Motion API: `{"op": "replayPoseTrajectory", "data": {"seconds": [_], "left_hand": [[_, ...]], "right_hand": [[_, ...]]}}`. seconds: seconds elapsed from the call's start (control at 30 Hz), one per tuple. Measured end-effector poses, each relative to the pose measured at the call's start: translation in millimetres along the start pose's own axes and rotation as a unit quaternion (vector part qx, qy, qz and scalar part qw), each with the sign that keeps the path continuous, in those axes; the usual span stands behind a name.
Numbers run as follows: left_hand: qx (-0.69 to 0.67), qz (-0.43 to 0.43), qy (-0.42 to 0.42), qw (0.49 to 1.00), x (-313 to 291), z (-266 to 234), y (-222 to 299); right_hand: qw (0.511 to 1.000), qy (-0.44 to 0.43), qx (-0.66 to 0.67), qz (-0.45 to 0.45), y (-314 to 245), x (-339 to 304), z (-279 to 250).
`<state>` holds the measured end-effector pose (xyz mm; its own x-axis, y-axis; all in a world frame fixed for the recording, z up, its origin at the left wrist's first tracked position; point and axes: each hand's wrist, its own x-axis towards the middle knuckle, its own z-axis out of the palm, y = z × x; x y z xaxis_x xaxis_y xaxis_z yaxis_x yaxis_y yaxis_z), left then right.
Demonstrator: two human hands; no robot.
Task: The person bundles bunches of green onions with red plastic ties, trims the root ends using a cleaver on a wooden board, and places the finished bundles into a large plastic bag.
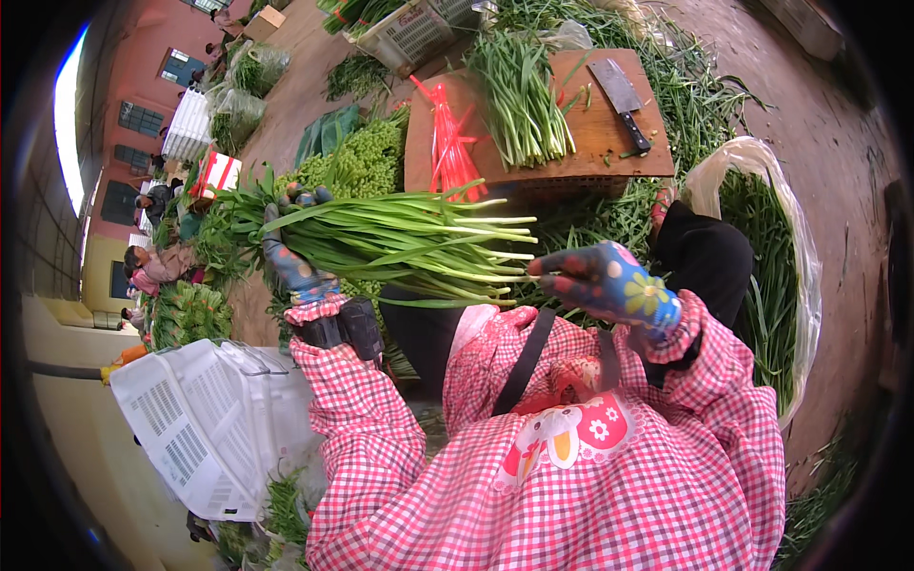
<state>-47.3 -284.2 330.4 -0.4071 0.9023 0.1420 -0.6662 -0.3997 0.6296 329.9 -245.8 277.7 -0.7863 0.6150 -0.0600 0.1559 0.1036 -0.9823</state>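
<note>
A bunch of long green chives [409, 238] with pale stem ends lies across in front of me. My left hand [293, 249], in a dark flowered glove, is closed round its leafy left part. My right hand [609, 285], in a matching blue flowered glove, has its fingers stretched toward the pale ends at the right. Its fingertips are close to the lower stems; whether they touch is hard to tell. Beyond, on a brown wooden board [609, 152], sit another bunch of chives [524, 105], a bundle of red plastic ties [451, 143] and a cleaver [621, 103] with a black handle.
An open clear plastic bag [809, 285] of greens stands at my right. Loose leaves [690, 105] cover the floor behind the board. White plastic crates [214, 419] are at the left, and a pale crate [409, 38] is at the far side. Other people [157, 266] sit at the far left.
</note>
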Motion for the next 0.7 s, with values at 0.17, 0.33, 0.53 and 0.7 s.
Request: {"op": "replayPoseTrajectory", "data": {"seconds": [0.17, 0.33, 0.53, 0.7], "left_hand": [[0.026, -0.001, -0.013, 1.000, -8.0, 39.8, -17.6], [0.004, -0.066, -0.011, 0.998, -8.2, 46.6, -20.5], [-0.001, -0.055, 0.001, 0.999, 4.1, 0.5, 4.4], [0.185, 0.038, 0.211, 0.959, 6.3, 7.0, 31.2]], "right_hand": [[0.997, -0.021, -0.034, 0.064, -3.2, 33.4, 18.1], [0.946, -0.006, 0.301, 0.122, 8.9, 48.6, 36.3], [0.933, -0.078, 0.347, 0.059, 41.4, 26.8, -3.1], [0.961, -0.100, 0.126, 0.224, 70.6, -22.7, -49.4]]}}
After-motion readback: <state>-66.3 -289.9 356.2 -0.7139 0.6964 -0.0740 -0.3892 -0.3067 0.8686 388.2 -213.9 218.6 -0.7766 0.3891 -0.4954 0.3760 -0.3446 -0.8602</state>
